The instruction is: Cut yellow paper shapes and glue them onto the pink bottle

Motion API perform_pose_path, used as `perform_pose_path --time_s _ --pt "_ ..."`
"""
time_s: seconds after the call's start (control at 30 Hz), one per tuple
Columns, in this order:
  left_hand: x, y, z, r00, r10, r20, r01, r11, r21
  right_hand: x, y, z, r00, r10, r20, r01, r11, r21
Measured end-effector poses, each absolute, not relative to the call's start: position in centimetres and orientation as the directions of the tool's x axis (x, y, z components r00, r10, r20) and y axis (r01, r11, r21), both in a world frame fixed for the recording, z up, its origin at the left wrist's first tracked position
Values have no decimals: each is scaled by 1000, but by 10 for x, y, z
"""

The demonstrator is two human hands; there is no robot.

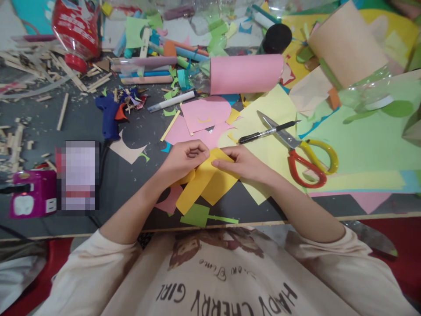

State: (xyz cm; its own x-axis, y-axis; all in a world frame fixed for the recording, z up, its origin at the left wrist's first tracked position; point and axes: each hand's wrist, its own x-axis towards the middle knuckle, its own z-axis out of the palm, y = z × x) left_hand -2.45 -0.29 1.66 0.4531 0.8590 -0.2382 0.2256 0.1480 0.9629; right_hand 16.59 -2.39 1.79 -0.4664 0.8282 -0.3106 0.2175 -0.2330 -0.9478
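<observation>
While your left hand (184,160) and right hand (245,162) pinch the yellow paper (216,181): they sit close together, left fingertips meeting at its upper-left edge, right thumb flat on top.
Yellow paper: it lies between your hands, over the front of the bench (82,118), two flaps fanning toward you; whether it is one folded piece or two overlapping, you cannot tell here.
Grip: paper this thin probably wants light fingertip pressure; let the right thumb anchor while the left adjusts, and match edges before pressing any crease, or the flaps may skew.
Green paper scrap (196,215): it lies just below the flaps at the bench edge, so lift slightly to avoid dragging it.
Pale yellow sheet (256,175): it spreads beside your right hand; mind your wrist against it.
Scissors (297,145): beyond the right hand, near the black pen (268,132), within easy reach.
Pink-wrapped bottle (246,74): farther back, on its side, well apart from your fingers.
Blue glue gun (110,116): off left; treat its nozzle as possibly hot.
</observation>
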Motion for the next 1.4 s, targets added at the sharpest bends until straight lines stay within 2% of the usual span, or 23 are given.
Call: perform_pose_path --time_s 0.2,0.4,0.7,0.87,1.03,1.2,1.4 --pt "-25 -4 20 437 858 -269 244 175 954 167 -24 15 -407 862 -303 161 -259 -952" --pt "-22 -8 26 494 809 -317 270 204 941 169 -20 14 -456 860 -230 185 -162 -969" --pt "-22 -5 23 502 810 -302 261 191 946 177 -15 13 -348 932 -100 191 -34 -981" --pt "-25 -2 21 462 848 -262 244 162 956 189 -7 20 -229 965 -132 111 -108 -988" --pt "-26 0 22 414 877 -243 239 153 959 198 -3 23 -114 975 -192 106 -180 -978" --pt "-29 3 22 375 885 -276 230 200 952 203 -1 26 12 980 -201 75 -201 -977" --pt "-29 4 22 368 913 -175 204 105 973 203 1 27 -6 979 -202 8 -202 -979"
